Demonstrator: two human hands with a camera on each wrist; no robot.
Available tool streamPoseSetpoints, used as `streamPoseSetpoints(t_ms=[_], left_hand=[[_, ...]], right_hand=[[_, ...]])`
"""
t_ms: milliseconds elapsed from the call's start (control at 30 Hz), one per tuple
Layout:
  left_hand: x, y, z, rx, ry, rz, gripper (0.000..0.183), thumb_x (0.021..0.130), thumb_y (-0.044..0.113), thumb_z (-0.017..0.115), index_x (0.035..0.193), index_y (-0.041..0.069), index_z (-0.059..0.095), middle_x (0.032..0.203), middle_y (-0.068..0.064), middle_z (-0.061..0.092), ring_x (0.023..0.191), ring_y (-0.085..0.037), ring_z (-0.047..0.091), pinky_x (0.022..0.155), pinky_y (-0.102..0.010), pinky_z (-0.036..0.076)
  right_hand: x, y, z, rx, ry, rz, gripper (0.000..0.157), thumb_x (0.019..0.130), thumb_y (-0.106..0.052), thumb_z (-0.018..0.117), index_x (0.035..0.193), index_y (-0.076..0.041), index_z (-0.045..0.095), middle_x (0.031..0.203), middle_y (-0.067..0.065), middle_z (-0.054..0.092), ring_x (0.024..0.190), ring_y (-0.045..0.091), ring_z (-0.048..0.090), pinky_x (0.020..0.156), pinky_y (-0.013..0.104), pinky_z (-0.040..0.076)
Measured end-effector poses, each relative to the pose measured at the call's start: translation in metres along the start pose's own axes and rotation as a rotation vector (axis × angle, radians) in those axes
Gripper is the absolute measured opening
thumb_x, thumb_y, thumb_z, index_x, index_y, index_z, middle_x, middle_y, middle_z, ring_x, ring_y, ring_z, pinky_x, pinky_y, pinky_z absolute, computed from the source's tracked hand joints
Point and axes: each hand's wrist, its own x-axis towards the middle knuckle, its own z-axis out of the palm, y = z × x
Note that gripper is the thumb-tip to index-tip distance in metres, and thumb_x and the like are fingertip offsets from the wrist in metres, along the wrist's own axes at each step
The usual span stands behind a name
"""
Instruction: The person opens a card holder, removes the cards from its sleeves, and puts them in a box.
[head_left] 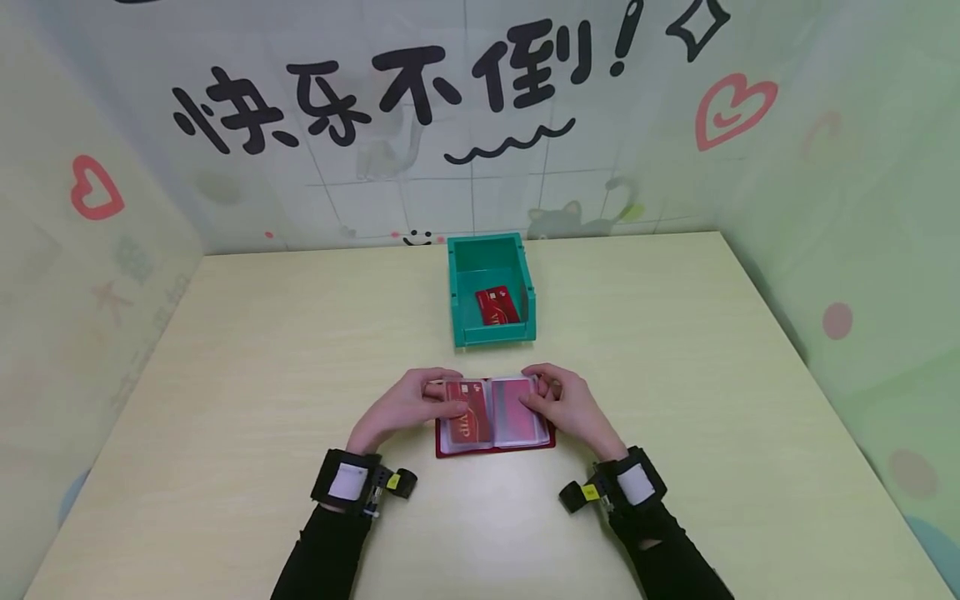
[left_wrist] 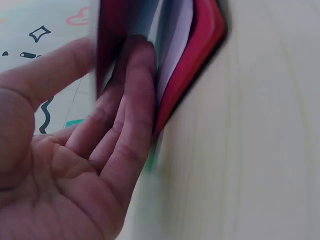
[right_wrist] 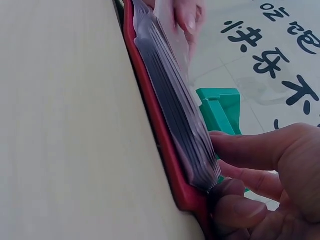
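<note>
A red card holder [head_left: 495, 451] with clear sleeves lies opened out on the table, between the two hands. A red card [head_left: 471, 425] marked VIP sits in its left sleeve. My left hand [head_left: 416, 398] pinches that sleeve page, the thumb in front and fingers [left_wrist: 137, 95] behind it, between the page and the red cover [left_wrist: 200, 55]. My right hand [head_left: 566, 404] holds the stack of sleeves [right_wrist: 175, 95] at its right edge, thumb on top and other fingers curled by the cover's edge. Pinkish contents show through the right sleeve [head_left: 517, 417].
A green open-front bin [head_left: 495, 335] stands just beyond the card holder, with a red card [head_left: 498, 306] inside. Printed panels [head_left: 420, 192] bound the pale wooden table [head_left: 300, 333] at the back and sides. Each wrist wears a strapped camera [head_left: 401, 483].
</note>
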Motion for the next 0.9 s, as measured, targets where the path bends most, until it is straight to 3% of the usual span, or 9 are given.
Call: streamPoseSetpoints(t_ms=[167, 333, 467, 700, 900], left_hand=[[-0.002, -0.004, 0.000, -0.030, 0.047, -0.053, 0.057, 0.088, 0.017, 0.078, 0.133, -0.002, 0.049, 0.095, -0.015, 0.077, 0.081, -0.014, 0.069, 0.080, -0.026, 0.050], [-0.001, -0.005, 0.003, -0.030, 0.098, -0.058, 0.040, 0.087, 0.016, 0.079, 0.113, -0.004, 0.057, 0.079, -0.007, 0.076, 0.074, -0.011, 0.061, 0.073, -0.024, 0.045], [-0.001, -0.005, 0.005, -0.034, 0.098, -0.073, 0.027, 0.087, 0.017, 0.079, 0.100, -0.003, 0.065, 0.073, -0.003, 0.074, 0.070, -0.011, 0.060, 0.068, -0.023, 0.046], [0.000, -0.004, 0.008, -0.077, 0.104, -0.122, 0.024, 0.087, 0.016, 0.079, 0.098, -0.002, 0.066, 0.074, -0.005, 0.074, 0.063, -0.011, 0.065, 0.064, -0.022, 0.055], [0.001, -0.004, 0.008, -0.077, 0.133, -0.137, 0.024, 0.086, 0.014, 0.080, 0.095, -0.001, 0.064, 0.069, -0.003, 0.071, 0.059, -0.011, 0.066, 0.062, -0.022, 0.056]], right_hand=[[0.000, -0.006, 0.000, -0.051, 0.000, -0.048, 0.033, 0.091, -0.011, 0.073, 0.122, -0.003, 0.065, 0.083, 0.006, 0.050, 0.066, 0.016, 0.046, 0.057, 0.021, 0.037], [-0.003, -0.023, 0.006, -0.225, 0.006, -0.122, 0.019, 0.090, -0.010, 0.074, 0.108, -0.006, 0.072, 0.084, 0.005, 0.061, 0.073, 0.015, 0.050, 0.062, 0.022, 0.043], [-0.003, -0.035, 0.015, -0.347, -0.036, -0.177, 0.015, 0.091, -0.014, 0.074, 0.104, -0.006, 0.077, 0.085, 0.003, 0.070, 0.074, 0.013, 0.053, 0.066, 0.022, 0.046], [0.001, -0.048, 0.028, -0.348, -0.084, -0.160, 0.017, 0.092, -0.018, 0.072, 0.104, -0.005, 0.076, 0.078, 0.002, 0.071, 0.066, 0.011, 0.053, 0.062, 0.021, 0.045], [0.009, -0.052, 0.033, -0.353, -0.097, -0.109, 0.018, 0.093, -0.023, 0.073, 0.100, -0.006, 0.075, 0.072, 0.001, 0.067, 0.062, 0.012, 0.053, 0.057, 0.022, 0.043]])
